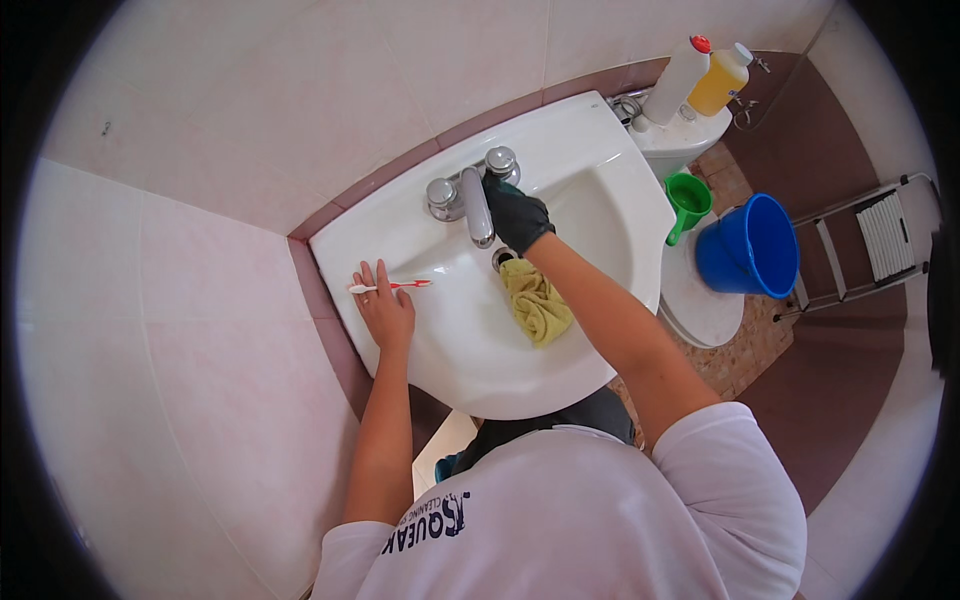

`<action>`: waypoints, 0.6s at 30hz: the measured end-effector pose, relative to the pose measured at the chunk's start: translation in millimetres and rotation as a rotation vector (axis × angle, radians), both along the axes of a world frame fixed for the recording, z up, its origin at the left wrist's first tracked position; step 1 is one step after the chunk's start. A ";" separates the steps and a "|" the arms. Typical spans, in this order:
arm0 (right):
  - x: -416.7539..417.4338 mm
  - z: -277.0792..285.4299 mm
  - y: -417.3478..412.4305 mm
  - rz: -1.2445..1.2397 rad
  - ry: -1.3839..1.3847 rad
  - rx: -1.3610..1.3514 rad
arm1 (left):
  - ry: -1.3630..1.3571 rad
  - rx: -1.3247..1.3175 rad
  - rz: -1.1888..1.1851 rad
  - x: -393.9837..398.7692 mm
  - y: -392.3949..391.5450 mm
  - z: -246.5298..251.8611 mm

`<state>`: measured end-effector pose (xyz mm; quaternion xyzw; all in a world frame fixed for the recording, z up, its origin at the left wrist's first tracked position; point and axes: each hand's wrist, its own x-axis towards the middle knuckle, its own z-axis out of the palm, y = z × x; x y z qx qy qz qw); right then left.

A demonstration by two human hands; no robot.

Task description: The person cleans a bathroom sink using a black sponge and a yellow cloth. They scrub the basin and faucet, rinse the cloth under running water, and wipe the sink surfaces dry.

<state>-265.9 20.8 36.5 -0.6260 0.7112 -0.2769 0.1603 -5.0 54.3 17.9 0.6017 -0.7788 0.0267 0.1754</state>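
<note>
My left hand is bare and lies on the left rim of a white ceramic washbasin. A red and white toothbrush runs between its fingers, head towards the bowl. My right hand wears a black glove and presses in beside the chrome mixer tap, under the right knob. Something dark green shows at its fingertips, mostly hidden, so I cannot tell what they grip. Below the wrist, a folded yellow-green cloth lies in the bowl, touching the drain hole.
Right of the basin, a white bottle with red cap and a yellow liquid bottle stand on the toilet cistern. A green dipper and blue bucket rest on the toilet lid. A folding stepladder leans beyond.
</note>
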 end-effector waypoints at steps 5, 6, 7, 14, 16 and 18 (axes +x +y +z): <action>1.4 24.9 -1.8 0.091 0.035 0.158 | 0.030 -0.002 -0.025 -1.7 4.7 1.3; 3.6 13.2 5.6 0.021 -0.008 -0.006 | 0.026 -0.002 -0.028 -3.6 -1.2 3.5; 0.1 0.1 6.6 -0.051 -0.049 -0.168 | 0.028 -0.010 -0.031 -7.9 -5.7 5.3; -0.9 19.4 7.2 0.050 -0.025 0.073 | 0.035 0.004 -0.016 -2.9 2.7 3.1; -4.4 16.4 7.5 0.023 -0.057 0.091 | 0.025 0.004 -0.015 -4.6 -1.8 4.8; -2.5 16.8 2.6 0.035 -0.053 0.079 | 0.015 -0.007 -0.021 -5.0 0.3 5.1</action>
